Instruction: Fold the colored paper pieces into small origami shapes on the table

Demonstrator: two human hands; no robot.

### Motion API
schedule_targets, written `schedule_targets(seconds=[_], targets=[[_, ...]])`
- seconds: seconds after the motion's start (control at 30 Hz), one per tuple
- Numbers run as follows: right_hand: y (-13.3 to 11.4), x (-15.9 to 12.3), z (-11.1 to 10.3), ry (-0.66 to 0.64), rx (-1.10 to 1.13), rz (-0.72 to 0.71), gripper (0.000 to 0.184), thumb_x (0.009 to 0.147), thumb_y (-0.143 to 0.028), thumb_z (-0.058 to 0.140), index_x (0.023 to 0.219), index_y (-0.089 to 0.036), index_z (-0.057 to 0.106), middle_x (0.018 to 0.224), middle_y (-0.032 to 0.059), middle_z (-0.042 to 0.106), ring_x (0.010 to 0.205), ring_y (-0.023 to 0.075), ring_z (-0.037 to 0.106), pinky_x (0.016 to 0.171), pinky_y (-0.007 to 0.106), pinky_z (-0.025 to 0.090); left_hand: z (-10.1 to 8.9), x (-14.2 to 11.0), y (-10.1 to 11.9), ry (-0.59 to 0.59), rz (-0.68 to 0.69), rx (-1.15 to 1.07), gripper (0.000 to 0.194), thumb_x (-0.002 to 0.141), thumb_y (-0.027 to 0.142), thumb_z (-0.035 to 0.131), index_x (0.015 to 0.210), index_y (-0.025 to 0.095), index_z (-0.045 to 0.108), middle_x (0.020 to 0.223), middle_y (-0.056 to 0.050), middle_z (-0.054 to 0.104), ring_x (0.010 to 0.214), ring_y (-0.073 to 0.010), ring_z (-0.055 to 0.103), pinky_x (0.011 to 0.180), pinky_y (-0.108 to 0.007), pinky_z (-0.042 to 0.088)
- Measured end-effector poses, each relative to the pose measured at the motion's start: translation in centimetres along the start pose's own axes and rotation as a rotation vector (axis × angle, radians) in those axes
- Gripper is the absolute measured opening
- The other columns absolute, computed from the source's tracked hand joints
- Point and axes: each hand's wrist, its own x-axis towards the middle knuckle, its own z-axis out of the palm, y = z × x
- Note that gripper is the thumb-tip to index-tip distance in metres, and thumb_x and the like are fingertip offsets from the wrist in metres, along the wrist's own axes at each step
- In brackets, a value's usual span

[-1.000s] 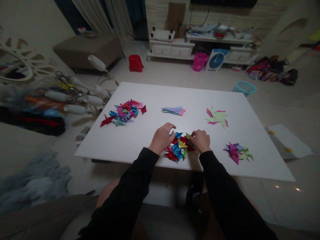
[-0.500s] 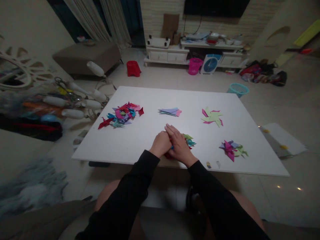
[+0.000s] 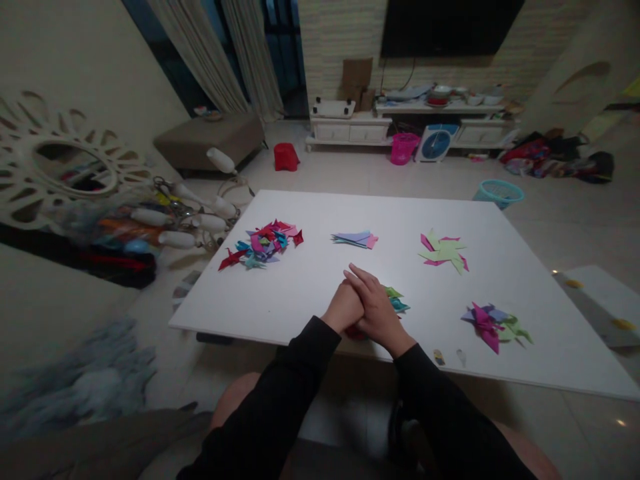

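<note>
Above the near edge of the white table, my left hand (image 3: 345,307) is closed, its fingers curled and mostly hidden by the other hand. My right hand (image 3: 374,303) lies across it with fingers stretched out over the knuckles. Whatever is between the palms is hidden. Beneath and beside my hands is a pile of folded paper cranes (image 3: 398,305), green, teal and red, partly covered. More paper cranes (image 3: 263,245) lie heaped at the left, and a smaller group of purple, magenta and green cranes (image 3: 493,327) at the right.
On the white table (image 3: 300,300) lie a stack of folded papers (image 3: 356,239) and green-and-pink pinwheel-like folded papers (image 3: 444,251). Two small flat pieces (image 3: 439,357) sit near the front edge. A teal basket (image 3: 499,193) and a lamp with white shades (image 3: 180,239) stand beyond the table.
The camera view has shifted, so the table appears lower and further right. My hands stay together above the pile; a blue bit visible between them before is now hidden.
</note>
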Motion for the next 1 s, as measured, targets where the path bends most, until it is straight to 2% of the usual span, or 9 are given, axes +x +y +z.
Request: schedule_targets(seconds=[0.1,0.27,0.43,0.63,0.87,1.0], targets=[[-0.2,-0.3,0.1,0.019,0.025,-0.019,0.089,0.071,-0.005,0.057,0.154,-0.029,0.033,0.158,0.0106,0.039,0.141,0.0291,0.04,0.115,0.054,0.038,-0.2,-0.3,0.2,-0.057,0.04,0.08,0.04,0.084,-0.001,0.045,0.117,0.007,0.066,0.123,-0.022,0.067,0.119,-0.0346,0.062,0.106,-0.05,0.044],[-0.5,-0.8,0.4,0.021,0.046,0.001,0.09,0.07,-0.006,0.059,0.154,-0.028,0.034,0.157,0.011,0.039,0.14,0.0297,0.042,0.113,0.054,0.04,-0.5,-0.7,0.3,-0.106,0.06,0.094,0.039,0.083,0.0,0.049,0.115,0.012,0.068,0.12,-0.018,0.07,0.116,-0.0316,0.063,0.106,-0.047,0.046],[-0.4,-0.8,1.0,0.065,0.049,-0.009,0.086,0.07,-0.008,0.061,0.151,-0.027,0.038,0.152,0.0122,0.045,0.136,0.0299,0.046,0.111,0.053,0.042,-0.7,-0.8,0.1,-0.12,0.023,0.106,0.037,0.086,0.001,0.046,0.114,0.008,0.069,0.118,-0.02,0.071,0.111,-0.0296,0.066,0.102,-0.043,0.049],[-0.3,-0.7,1.5,0.096,0.04,0.007,0.083,0.07,-0.009,0.061,0.148,-0.026,0.041,0.143,0.0123,0.052,0.131,0.0299,0.05,0.109,0.052,0.044,-0.8,-0.9,0.0,-0.106,0.02,0.136,0.035,0.087,0.002,0.049,0.116,0.01,0.068,0.118,-0.015,0.071,0.112,-0.0243,0.065,0.103,-0.036,0.049],[-0.4,-0.9,1.5,0.1,0.048,0.032,0.081,0.069,-0.01,0.062,0.146,-0.026,0.042,0.137,0.0118,0.055,0.126,0.0307,0.052,0.107,0.052,0.045,-0.8,-0.8,0.2,-0.114,0.034,0.127,0.035,0.087,0.001,0.048,0.116,0.005,0.067,0.118,-0.02,0.07,0.11,-0.0286,0.066,0.101,-0.04,0.051],[-0.3,-1.0,1.5,0.096,0.043,0.037,0.08,0.069,-0.012,0.062,0.145,-0.026,0.043,0.136,0.012,0.055,0.124,0.0321,0.052,0.105,0.054,0.045,-0.6,-0.8,0.3,-0.095,0.032,0.11,0.035,0.086,0.001,0.047,0.113,0.009,0.069,0.117,-0.018,0.071,0.11,-0.0286,0.067,0.101,-0.039,0.05]])
